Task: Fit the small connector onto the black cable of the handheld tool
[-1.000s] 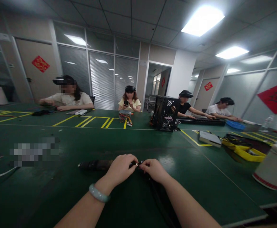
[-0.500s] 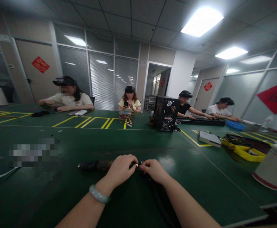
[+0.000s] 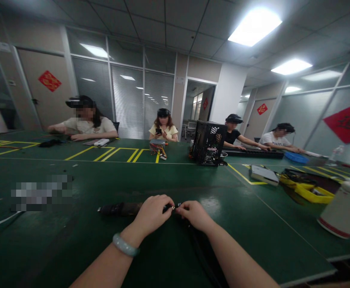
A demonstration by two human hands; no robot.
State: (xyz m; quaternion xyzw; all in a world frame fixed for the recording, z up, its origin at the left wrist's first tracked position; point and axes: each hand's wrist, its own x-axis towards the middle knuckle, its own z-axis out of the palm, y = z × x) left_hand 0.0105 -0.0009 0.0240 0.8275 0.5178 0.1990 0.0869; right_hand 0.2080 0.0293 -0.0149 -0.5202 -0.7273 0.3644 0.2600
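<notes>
A dark electric screwdriver [image 3: 121, 209] lies along the green table with its metal tip to the left. My left hand [image 3: 155, 210] is closed around its right end, thumb and forefinger pinched together. Facing it, my right hand [image 3: 194, 214] pinches the end of a black cable [image 3: 203, 256], which trails down toward the near side. Between the two sets of fingertips a small shiny metal connector [image 3: 173, 208] shows; whether it is fully joined I cannot tell. A pale green bangle [image 3: 125, 245] circles my left wrist.
Beyond my hands stands a black computer case [image 3: 209, 144]. To the right are a grey flat box [image 3: 264, 175], yellow bins [image 3: 314, 193] and a white container [image 3: 341, 210]. A power supply with wires [image 3: 158, 147] sits farther back. Several people work around the table.
Both hands hold almost the same pose at the connector. The view has shifted very slightly; nothing else has visibly moved.
</notes>
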